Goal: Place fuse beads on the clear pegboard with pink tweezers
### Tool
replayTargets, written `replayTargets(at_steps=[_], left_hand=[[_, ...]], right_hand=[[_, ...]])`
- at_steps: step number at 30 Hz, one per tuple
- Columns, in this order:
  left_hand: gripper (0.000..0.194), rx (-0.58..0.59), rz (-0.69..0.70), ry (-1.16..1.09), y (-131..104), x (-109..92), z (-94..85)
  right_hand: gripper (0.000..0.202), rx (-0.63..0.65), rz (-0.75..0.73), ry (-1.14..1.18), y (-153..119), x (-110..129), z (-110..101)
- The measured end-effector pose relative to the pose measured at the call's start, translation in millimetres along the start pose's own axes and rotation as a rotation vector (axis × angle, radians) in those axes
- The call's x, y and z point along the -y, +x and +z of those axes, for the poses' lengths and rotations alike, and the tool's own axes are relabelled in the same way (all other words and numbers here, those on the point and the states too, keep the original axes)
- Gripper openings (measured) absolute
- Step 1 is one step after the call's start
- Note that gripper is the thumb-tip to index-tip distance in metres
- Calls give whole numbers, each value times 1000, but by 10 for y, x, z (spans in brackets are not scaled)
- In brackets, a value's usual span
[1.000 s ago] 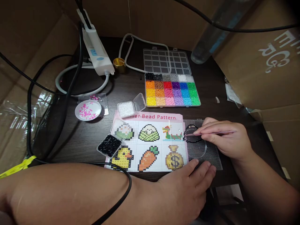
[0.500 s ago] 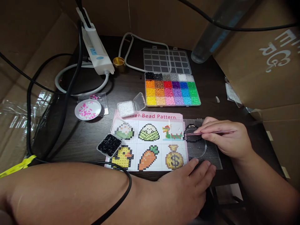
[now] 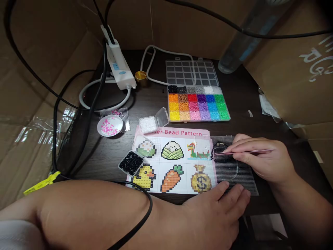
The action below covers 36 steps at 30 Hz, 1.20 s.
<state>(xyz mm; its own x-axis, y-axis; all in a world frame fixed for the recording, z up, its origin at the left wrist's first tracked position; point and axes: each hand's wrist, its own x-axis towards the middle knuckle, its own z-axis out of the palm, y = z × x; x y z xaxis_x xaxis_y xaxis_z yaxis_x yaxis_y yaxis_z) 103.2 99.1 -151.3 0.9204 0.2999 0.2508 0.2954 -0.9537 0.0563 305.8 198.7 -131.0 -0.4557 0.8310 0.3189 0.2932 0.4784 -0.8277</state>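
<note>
Pink tweezers (image 3: 249,151) are pinched in my right hand (image 3: 260,154), their tips over black beads (image 3: 221,157) set on a clear pegboard (image 3: 244,177). My left hand (image 3: 221,211) lies palm down with fingers spread, its fingertips on the board's lower edge. Left of the board is a printed bead pattern sheet (image 3: 173,177) showing several pictures, among them a carrot and a money bag. On the sheet's left side stand an open box of black beads (image 3: 130,164) and, higher up, an open box of white beads (image 3: 148,124).
A sorted multicolour bead case (image 3: 199,104) lies open behind the sheet. To the left, a white dish (image 3: 110,125) holds pink and white beads. Further back are a power strip (image 3: 121,67) and a gold cup (image 3: 141,78). A black cable (image 3: 145,222) crosses my left forearm.
The whole view has shifted, so the table and objects appear further right and slightly lower. Both hands keep nearly the same places on the board, with the tweezers still held.
</note>
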Motion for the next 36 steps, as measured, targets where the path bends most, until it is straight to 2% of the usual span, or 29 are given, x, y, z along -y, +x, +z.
replayTargets(at_steps=[36], left_hand=[[38,16,-6,-20,-12,8,-13]], right_hand=[[32,8,1,41,-4,-16,-5]])
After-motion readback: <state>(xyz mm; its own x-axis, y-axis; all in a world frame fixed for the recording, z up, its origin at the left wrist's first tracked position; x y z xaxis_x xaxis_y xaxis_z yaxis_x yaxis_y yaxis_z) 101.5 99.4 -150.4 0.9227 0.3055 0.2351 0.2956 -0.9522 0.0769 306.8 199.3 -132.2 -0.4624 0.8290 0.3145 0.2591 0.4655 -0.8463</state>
